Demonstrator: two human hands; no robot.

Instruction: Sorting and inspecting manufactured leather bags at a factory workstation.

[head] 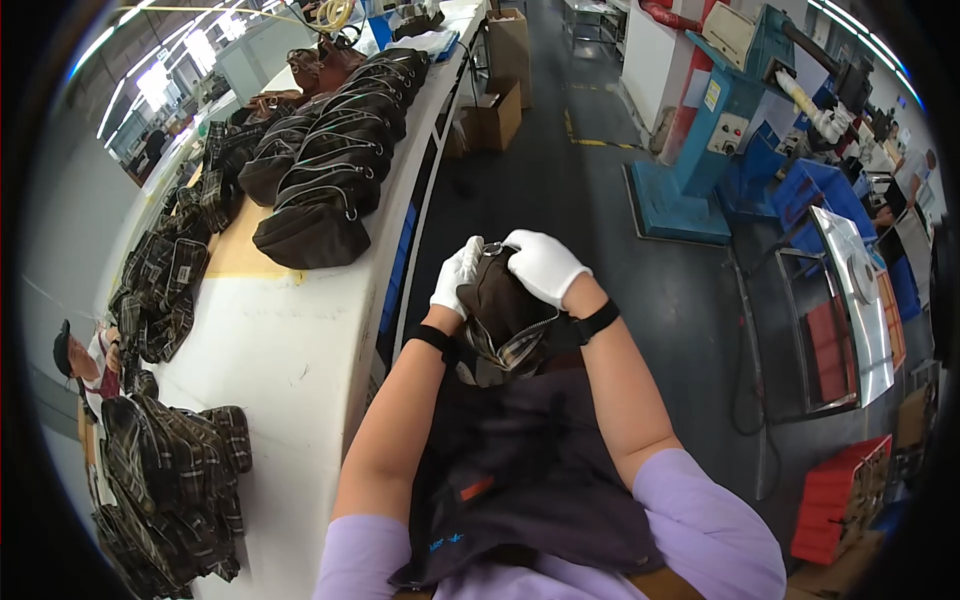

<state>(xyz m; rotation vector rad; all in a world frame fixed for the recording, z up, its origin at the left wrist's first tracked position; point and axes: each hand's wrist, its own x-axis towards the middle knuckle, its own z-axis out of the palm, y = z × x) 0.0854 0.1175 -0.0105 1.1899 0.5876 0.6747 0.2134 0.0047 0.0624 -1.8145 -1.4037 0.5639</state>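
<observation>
Both hands wear white gloves and hold a dark brown zippered pouch (pixel 504 300) in front of my body. My left hand (pixel 457 276) grips its left side near the top. On the opposite side, my right hand (pixel 546 266) folds over the upper edge, its fingertips close to a metal ring (pixel 492 249). The pouch's zipper gapes toward me, and plaid lining (pixel 511 349) shows inside. Fingers on the pouch's far side are partly hidden.
Left of me runs a long white table (pixel 300 337) bearing a row of dark pouches (pixel 319 232) and piles of plaid fabric pieces (pixel 169 480). A person (pixel 82 360) is beyond it. A blue machine (pixel 694 165), a metal-framed stand (pixel 855 307) and a red bin (pixel 836 499) stand right.
</observation>
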